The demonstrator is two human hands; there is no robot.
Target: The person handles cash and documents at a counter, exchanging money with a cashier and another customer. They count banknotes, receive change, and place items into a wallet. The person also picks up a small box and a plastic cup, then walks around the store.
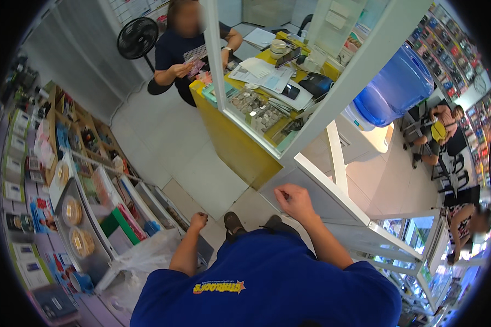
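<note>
My left hand (199,220) hangs beside the shelves, its fingers curled into a loose fist with nothing showing in it. My right hand (295,200) is raised in front of the white partition panel (322,193), fingers curled in and nothing visible between them. It is nearest to the front corner of the yellow counter (240,158). Behind that counter another person holds a pinkish sheaf, perhaps banknotes (195,66), and a patterned sheet. Coins (256,109) fill a tray under the counter's glass.
Left are shelves with food tubs (83,242), a plastic bag (147,256) and a green folder (114,226). A black fan (138,38) stands at the back. Right are a blue water bottle (395,84) on a dispenser, a glass display case (414,234) and two other people.
</note>
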